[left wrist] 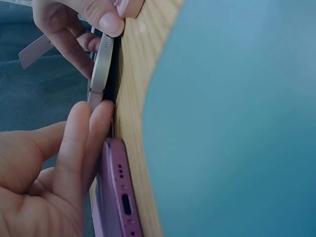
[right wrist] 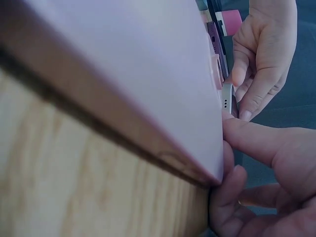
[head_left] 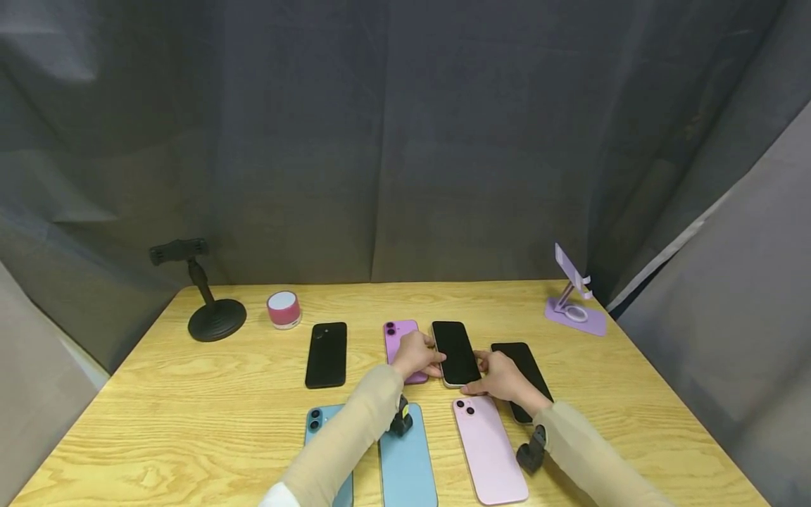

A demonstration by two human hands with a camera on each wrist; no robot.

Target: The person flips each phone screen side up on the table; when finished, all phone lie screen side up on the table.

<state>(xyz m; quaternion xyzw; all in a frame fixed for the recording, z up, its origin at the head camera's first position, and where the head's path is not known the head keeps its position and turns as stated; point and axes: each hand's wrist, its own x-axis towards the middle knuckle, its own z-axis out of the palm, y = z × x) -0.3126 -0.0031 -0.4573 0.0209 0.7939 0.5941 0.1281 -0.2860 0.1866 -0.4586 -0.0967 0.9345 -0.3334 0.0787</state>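
Between my two hands lies a black-screened smartphone with a pale metal edge, screen up. My left hand pinches its left side, reaching across a purple phone that lies camera side up. At the lower right corner, my right hand grips the same smartphone, thumb at the bottom edge and fingers along the side. The left wrist view shows its pale edge with a dark gap beneath. Under the right hand's wrist side are a pale pink phone and another black phone.
Two blue phones lie near the front, partly covered by my left arm. Farther left is a black phone. Behind stand a black phone stand, a pink-and-white round device and a purple folding stand.
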